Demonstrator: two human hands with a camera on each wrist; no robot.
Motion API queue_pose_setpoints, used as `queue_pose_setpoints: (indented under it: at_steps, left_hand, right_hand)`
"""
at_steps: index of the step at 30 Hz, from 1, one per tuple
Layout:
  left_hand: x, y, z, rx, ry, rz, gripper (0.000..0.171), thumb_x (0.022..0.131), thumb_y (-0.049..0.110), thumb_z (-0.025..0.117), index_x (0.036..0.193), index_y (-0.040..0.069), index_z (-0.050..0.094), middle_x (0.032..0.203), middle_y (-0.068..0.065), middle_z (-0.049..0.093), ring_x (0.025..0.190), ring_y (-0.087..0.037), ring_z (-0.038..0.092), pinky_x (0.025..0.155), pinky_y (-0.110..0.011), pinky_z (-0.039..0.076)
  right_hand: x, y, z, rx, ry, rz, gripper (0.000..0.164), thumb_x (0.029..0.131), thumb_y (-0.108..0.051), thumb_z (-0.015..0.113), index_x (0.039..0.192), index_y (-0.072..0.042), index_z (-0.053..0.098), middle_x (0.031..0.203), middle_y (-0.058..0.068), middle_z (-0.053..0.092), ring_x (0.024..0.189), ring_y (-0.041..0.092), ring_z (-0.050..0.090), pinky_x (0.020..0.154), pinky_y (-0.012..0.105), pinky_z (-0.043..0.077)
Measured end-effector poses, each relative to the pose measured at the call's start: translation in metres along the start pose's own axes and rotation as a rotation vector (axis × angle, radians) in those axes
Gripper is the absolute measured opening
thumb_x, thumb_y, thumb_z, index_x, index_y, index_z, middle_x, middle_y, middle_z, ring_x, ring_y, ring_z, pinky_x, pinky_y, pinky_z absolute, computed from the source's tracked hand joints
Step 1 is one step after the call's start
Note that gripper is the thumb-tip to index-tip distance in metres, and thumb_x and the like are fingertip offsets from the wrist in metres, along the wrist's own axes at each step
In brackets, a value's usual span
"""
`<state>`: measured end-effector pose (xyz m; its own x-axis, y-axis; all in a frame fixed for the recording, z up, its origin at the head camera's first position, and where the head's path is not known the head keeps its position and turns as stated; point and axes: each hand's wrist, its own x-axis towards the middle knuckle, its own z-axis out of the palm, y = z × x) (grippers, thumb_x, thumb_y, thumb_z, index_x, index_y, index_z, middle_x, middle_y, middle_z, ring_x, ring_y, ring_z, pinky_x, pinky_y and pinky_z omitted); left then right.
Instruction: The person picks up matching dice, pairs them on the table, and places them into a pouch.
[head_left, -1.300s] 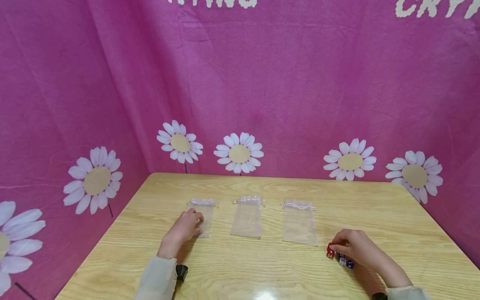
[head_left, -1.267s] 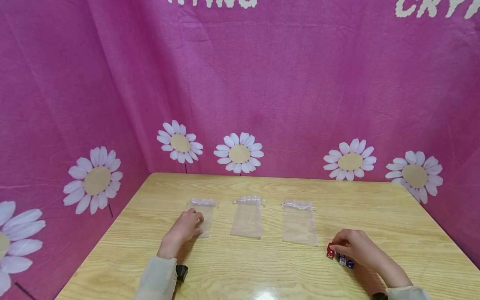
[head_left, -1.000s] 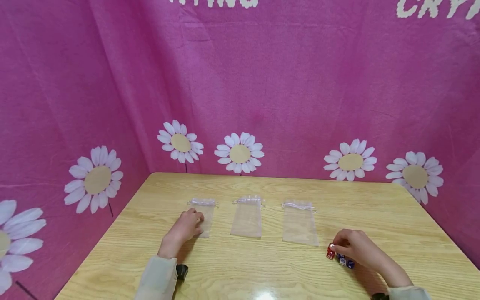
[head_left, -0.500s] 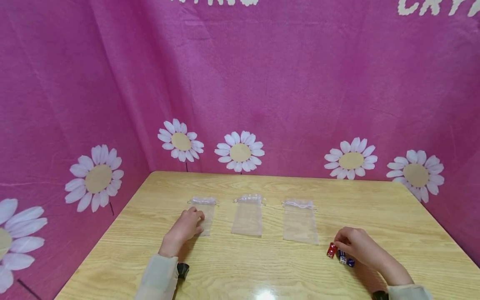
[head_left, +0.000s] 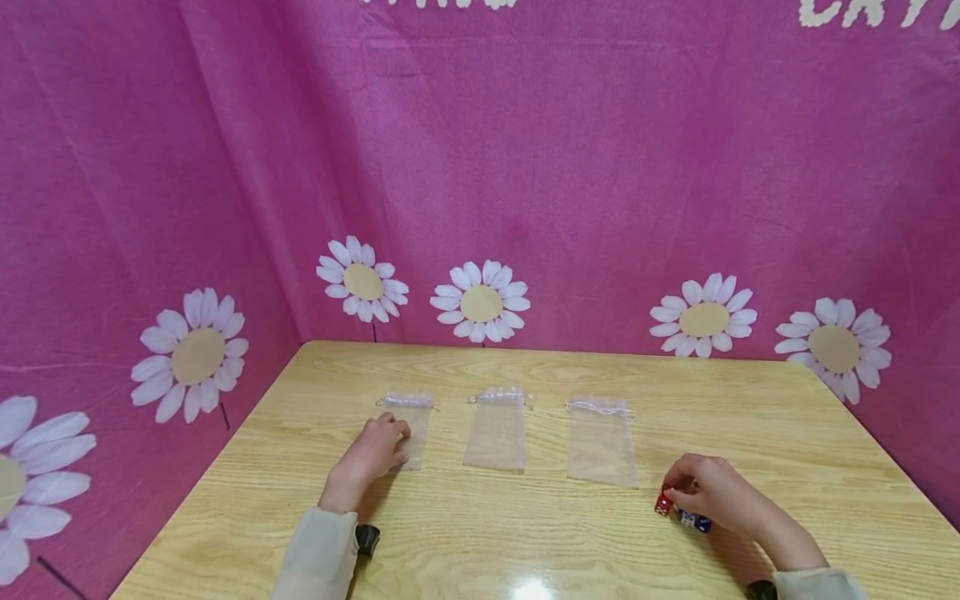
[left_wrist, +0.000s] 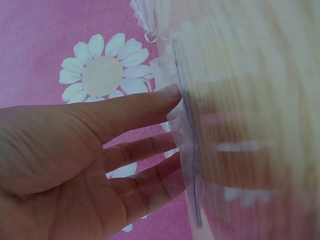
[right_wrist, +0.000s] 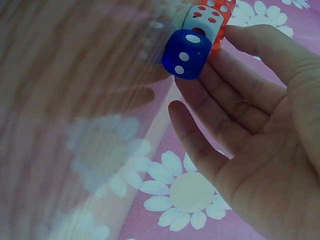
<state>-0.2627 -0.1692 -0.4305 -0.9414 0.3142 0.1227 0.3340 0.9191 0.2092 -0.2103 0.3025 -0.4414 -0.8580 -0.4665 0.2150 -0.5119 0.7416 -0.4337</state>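
My left hand [head_left: 369, 454] rests over the left sheer organza drawstring bag [head_left: 415, 433], which lies flat on the table. In the left wrist view its thumb and loosely bent fingertips touch the bag's hem [left_wrist: 186, 120], without gripping it. At the right, my right hand [head_left: 712, 492] is over a small cluster of dice. Its thumb and forefinger pinch a red die [head_left: 663, 505]; the fingers hide part of it. Beside it sit a white die [head_left: 687, 519] and a blue die [head_left: 702, 523]. The right wrist view shows the blue die [right_wrist: 186, 55] nearest, with white and red behind.
Two more organza bags, the middle bag [head_left: 495, 433] and the right bag [head_left: 602, 442], lie flat in a row with the left one. The wooden table [head_left: 480, 533] meets a pink daisy-printed cloth [head_left: 525, 167] at its back and side edges.
The right hand drew slightly off the red dice half a second ago, then came back onto them. One blue die seen then is now hidden. The left hand stays put.
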Motion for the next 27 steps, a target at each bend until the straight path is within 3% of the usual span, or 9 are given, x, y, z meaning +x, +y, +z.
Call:
queue_pose_setpoints:
  at_steps: [9, 16, 27]
  left_hand:
    - [0.0009, 0.0007, -0.0002, -0.021, -0.011, -0.021, 0.02, 0.084, 0.007, 0.074, 0.102, 0.001, 0.067, 0.094, -0.011, 0.059, 0.084, -0.025, 0.053, 0.084, -0.043, 0.049]
    - [0.0003, 0.0008, 0.0006, -0.029, -0.017, -0.039, 0.019, 0.085, 0.007, 0.073, 0.102, 0.002, 0.067, 0.095, -0.011, 0.059, 0.085, -0.027, 0.054, 0.084, -0.043, 0.049]
    - [0.0009, 0.0001, 0.0009, -0.03, -0.025, -0.046, 0.021, 0.085, 0.008, 0.074, 0.103, 0.002, 0.066, 0.096, -0.012, 0.058, 0.086, -0.027, 0.053, 0.084, -0.042, 0.049]
  right_hand:
    - [0.0001, 0.0022, 0.0003, -0.035, -0.009, -0.022, 0.009, 0.079, -0.008, 0.078, 0.08, -0.01, 0.07, 0.077, -0.008, 0.063, 0.069, -0.009, 0.055, 0.06, 0.02, 0.049]
    - [0.0002, 0.0025, -0.0023, -0.048, -0.051, 0.02, 0.008, 0.079, -0.012, 0.078, 0.082, -0.01, 0.071, 0.08, -0.008, 0.063, 0.071, -0.008, 0.052, 0.062, 0.02, 0.049]
    - [-0.0041, -0.0032, -0.008, 0.038, 0.142, 0.054, 0.009, 0.083, -0.014, 0.076, 0.091, -0.018, 0.073, 0.087, -0.01, 0.069, 0.083, -0.007, 0.059, 0.072, 0.024, 0.055]
